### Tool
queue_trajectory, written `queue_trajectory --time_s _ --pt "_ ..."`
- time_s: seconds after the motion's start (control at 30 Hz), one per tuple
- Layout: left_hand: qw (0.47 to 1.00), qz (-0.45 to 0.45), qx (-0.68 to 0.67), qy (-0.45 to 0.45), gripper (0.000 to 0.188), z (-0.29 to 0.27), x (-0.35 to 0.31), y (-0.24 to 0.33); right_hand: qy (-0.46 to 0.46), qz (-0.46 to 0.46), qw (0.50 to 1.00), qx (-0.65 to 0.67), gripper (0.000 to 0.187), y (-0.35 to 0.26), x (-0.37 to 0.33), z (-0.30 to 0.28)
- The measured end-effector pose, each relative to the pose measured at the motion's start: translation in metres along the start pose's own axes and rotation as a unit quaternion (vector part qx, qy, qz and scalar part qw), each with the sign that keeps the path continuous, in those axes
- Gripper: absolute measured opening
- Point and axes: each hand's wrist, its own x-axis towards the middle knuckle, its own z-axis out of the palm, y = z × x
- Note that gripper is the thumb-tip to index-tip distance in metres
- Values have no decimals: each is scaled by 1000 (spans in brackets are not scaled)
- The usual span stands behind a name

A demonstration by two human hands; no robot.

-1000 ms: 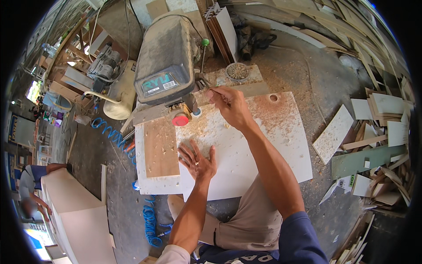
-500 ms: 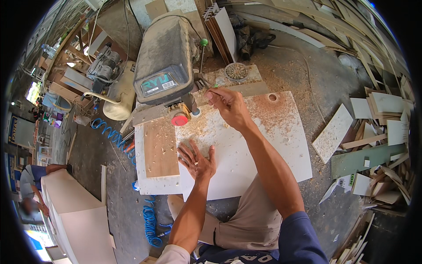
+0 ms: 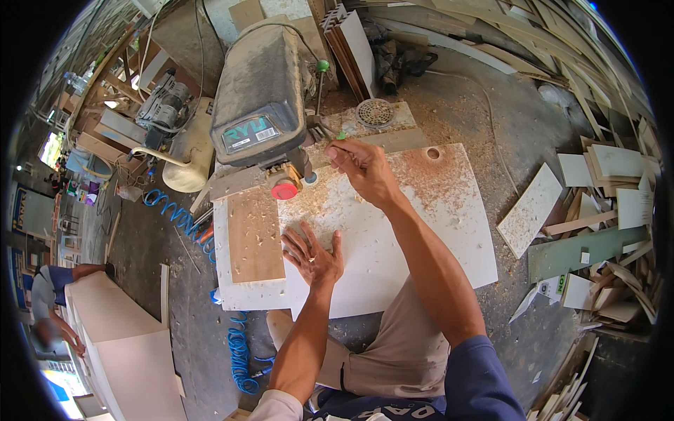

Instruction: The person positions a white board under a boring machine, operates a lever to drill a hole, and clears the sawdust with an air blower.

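A dusty drill press [image 3: 256,91] stands in front of me, with a red button [image 3: 284,191] low on its front. Under its head lies a white board [image 3: 365,259], strewn with wood shavings and with one round hole near its far right corner. My left hand [image 3: 314,259] rests flat on this board, fingers spread, a ring on one finger. My right hand [image 3: 361,168] is closed around a feed handle [image 3: 323,130] at the right side of the drill press; the fingers hide its end. The drill's tip is hard to make out behind the head.
A brown wood strip [image 3: 256,238] lies left of the board. Blue coiled air hose [image 3: 241,351] hangs at the left, near a tan compressor tank [image 3: 188,154]. Board offcuts [image 3: 604,168] pile up at right. A person [image 3: 53,302] bends over a large pale panel [image 3: 130,337] at far left.
Both hands keep their places, the left on the board and the right on the feed handle. The view has shifted very slightly. The person at far left has moved an arm a little.
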Motion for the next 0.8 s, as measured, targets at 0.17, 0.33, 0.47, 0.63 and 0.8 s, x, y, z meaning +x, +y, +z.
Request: queue_trajectory --time_s 0.17,0.33,0.47,0.63,0.8 --pt "1000 1 -1 3 99 1 0 0 -1 3 1000 6 29 2 -1 0" --pt "1000 7 -10 11 100 3 0 -1 -1 -3 1000 15 29 5 -1 1" --pt "1000 6 -9 11 100 2 0 -1 -4 -14 1000 4 28 8 -1 0" --pt "1000 0 0 2 99 -1 -1 1 -10 1 1000 13 27 7 -2 -1" --pt "1000 1 -4 2 99 0 0 1 -5 -17 1000 13 26 10 -1 0"
